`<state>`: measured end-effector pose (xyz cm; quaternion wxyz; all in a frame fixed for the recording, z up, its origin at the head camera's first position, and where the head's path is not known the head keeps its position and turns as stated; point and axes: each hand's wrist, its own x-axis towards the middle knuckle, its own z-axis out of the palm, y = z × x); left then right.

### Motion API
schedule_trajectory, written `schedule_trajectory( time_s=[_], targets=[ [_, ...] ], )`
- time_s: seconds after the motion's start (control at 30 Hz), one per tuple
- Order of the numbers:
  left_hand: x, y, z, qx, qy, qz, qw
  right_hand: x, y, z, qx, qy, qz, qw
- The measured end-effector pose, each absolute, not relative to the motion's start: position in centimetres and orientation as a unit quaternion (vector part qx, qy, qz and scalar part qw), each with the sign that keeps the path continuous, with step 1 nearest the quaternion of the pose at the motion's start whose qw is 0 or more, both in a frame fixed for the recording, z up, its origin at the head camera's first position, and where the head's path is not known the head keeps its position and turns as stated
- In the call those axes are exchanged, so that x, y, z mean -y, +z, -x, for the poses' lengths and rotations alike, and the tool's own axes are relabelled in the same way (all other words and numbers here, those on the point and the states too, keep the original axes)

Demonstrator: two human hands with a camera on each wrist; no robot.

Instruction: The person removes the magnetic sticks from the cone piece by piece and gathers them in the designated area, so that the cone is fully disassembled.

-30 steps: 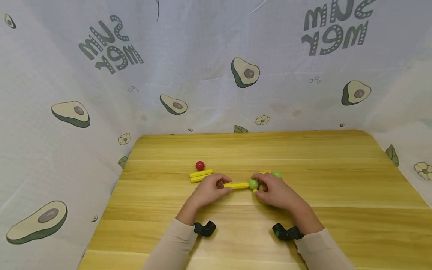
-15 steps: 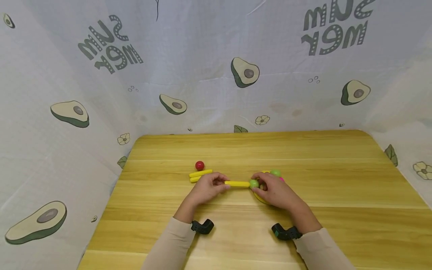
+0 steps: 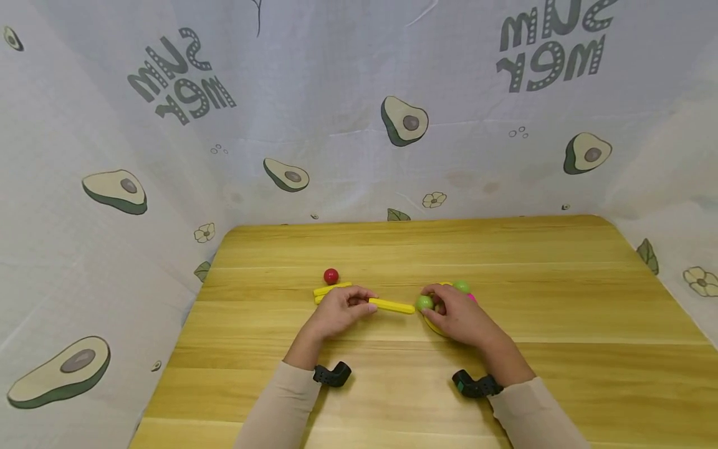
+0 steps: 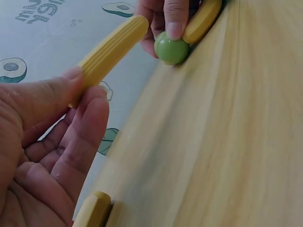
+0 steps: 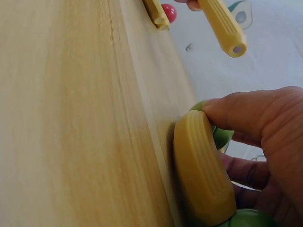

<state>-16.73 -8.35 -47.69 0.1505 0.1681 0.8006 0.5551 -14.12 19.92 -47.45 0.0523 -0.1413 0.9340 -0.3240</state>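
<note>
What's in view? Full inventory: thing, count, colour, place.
Held stick: 1, yellow, pinched in the left hand
Loose sticks: 2, yellow, side by side on the table, beyond the left hand
Red ball: 1, red, just beyond the loose sticks
Green balls: at least 2, green, one pinched by the right hand, one beyond it
Curved piece: at least 1, yellow, by the right hand; more yellow shows on the hand's far side
Pink piece: 1, pink, behind the right hand, mostly hidden
Table: 1, wood-coloured, below everything
Printed cloth: white, avocado print, behind and at sides
Wrist devices: 2, black, one per wrist
Sleeves: 2, beige, bottom
Hands: 2, bare, centre
</note>
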Motion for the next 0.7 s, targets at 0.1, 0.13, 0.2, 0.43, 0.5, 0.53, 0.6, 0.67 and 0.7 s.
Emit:
schedule_trajectory(
  time_s=[0.1,0.13,0.2,0.43,0.5,0.53,0.6,0.67,0.7],
  targets=[
    [8.6,-47.6,16.6,-0.806,0.554,-0.160,0.133,-20.0,-47.5,14.3,-0.935,-0.322,0.143,0.047],
    [8.8,-47.6,16.6,-0.807,0.554,-0.159,0.128,-20.0,-47.5,14.3,-0.935,-0.321,0.142,0.046],
    [9.2,-47.7,16.4,-0.811,0.552,-0.153,0.120,-20.1,-47.5,14.4,-0.936,-0.320,0.143,0.044],
    [11.7,-47.8,15.9,-0.841,0.515,-0.139,0.091,-20.2,-47.5,14.4,-0.935,-0.322,0.144,0.046],
    [12.6,-47.7,16.0,-0.855,0.493,-0.138,0.078,-20.2,-47.6,14.4,-0.935,-0.321,0.143,0.046],
    [13.0,-47.5,16.0,-0.862,0.483,-0.136,0.073,-20.2,-47.6,14.4,-0.935,-0.321,0.143,0.047],
    [13.7,-47.1,16.1,-0.875,0.462,-0.130,0.069,-20.1,-47.5,14.4,-0.936,-0.320,0.140,0.047],
    [14.4,-46.8,16.2,-0.883,0.447,-0.125,0.073,-20.1,-47.5,14.4,-0.935,-0.321,0.140,0.046],
    [14.7,-46.5,16.3,-0.886,0.441,-0.123,0.076,-20.1,-47.4,14.4,-0.935,-0.322,0.140,0.046]
  ],
)
